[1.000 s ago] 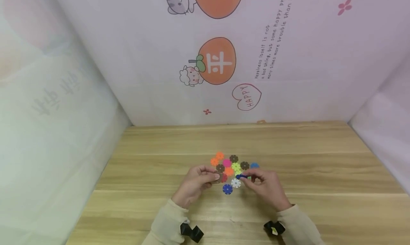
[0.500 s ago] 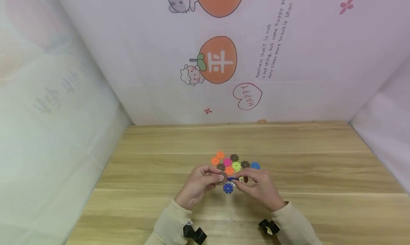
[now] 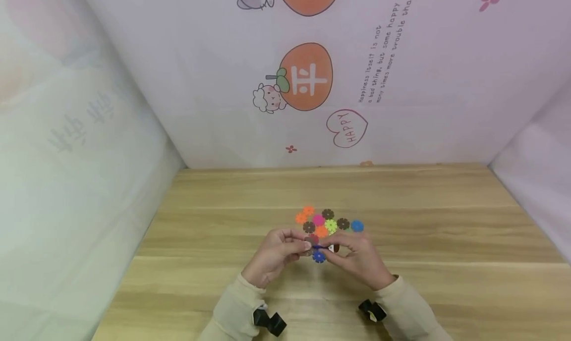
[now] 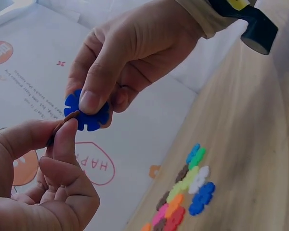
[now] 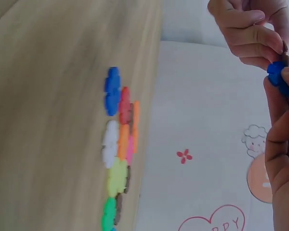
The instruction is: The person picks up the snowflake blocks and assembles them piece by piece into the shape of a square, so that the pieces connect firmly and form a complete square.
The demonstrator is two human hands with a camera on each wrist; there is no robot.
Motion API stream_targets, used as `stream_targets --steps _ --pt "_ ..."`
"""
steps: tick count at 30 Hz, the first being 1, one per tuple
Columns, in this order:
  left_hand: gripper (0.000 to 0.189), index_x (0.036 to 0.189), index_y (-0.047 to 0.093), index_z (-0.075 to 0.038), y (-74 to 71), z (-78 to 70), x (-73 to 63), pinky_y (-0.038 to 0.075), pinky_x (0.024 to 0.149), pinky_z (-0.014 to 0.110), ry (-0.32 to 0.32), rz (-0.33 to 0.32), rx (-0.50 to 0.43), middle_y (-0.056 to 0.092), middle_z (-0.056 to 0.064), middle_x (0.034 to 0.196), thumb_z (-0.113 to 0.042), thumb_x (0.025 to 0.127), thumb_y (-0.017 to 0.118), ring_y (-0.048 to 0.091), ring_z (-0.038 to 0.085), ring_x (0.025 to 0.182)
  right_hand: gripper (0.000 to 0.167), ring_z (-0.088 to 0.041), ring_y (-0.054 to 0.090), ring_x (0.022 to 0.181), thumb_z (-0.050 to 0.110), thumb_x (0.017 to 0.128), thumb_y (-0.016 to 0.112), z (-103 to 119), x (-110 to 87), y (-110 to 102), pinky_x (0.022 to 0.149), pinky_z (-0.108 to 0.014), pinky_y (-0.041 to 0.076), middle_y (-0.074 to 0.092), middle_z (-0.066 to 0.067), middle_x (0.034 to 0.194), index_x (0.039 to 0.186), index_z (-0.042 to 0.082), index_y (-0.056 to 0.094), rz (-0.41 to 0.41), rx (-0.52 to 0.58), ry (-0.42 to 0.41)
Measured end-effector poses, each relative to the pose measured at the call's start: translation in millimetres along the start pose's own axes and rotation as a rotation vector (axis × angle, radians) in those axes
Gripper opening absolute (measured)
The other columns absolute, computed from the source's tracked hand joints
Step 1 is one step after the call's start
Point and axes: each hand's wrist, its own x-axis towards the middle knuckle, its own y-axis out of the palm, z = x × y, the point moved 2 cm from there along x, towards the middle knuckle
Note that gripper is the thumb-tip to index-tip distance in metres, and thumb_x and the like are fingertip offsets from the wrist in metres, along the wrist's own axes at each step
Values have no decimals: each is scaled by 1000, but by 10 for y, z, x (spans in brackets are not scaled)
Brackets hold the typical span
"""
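My left hand point(image 3: 277, 255) pinches a brown notched plastic disc point(image 4: 71, 116) between thumb and fingers, held edge-on in the left wrist view. My right hand point(image 3: 357, 259) pinches a dark blue notched disc point(image 4: 102, 117) by its face, thumb on top. The two discs meet edge to edge at about a right angle, above the table. In the right wrist view, the held blue disc point(image 5: 275, 72) sits right at the brown disc point(image 5: 285, 54). Fingers cover much of both discs.
Below the hands, several flat discs lie clustered on the wooden table point(image 3: 223, 222): orange point(image 3: 301, 217), pink point(image 3: 318, 220), yellow-green point(image 3: 330, 226), brown point(image 3: 343, 223), light blue point(image 3: 357, 226), another dark blue point(image 3: 318, 256), white point(image 4: 199, 179), red point(image 4: 174, 219) and green point(image 4: 197, 158). Printed cloth walls point(image 3: 214, 108) surround the table.
My right hand has moved left, bringing the blue disc from a short gap up against the brown disc. The left hand stays nearly in place, still pinching the brown disc.
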Motion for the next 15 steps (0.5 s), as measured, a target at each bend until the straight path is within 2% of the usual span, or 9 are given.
stream_targets --steps 3,8,15 --pt "12 95 65 -4 -39 28 -11 48 64 18 -22 -8 13 70 0 81 -3 85 71 67 8 73 30 -4 63 68 -6 71 82 1 -10 36 59 -18 52 75 1 83 94 12 75 22 -11 19" --pt "14 98 64 -1 -109 46 -26 49 65 19 -20 -25 29 71 -2 82 -3 86 70 67 7 74 28 -8 65 73 3 75 83 -35 -71 61 61 -24 54 75 4 91 99 13 74 94 -64 128" --pt "16 102 65 -1 -247 -35 -64 51 69 22 -6 -73 50 72 -3 83 -4 87 70 68 9 77 24 -18 72 81 6 79 80 -144 -123 139 72 -28 60 76 -6 92 102 5 73 336 -210 305"
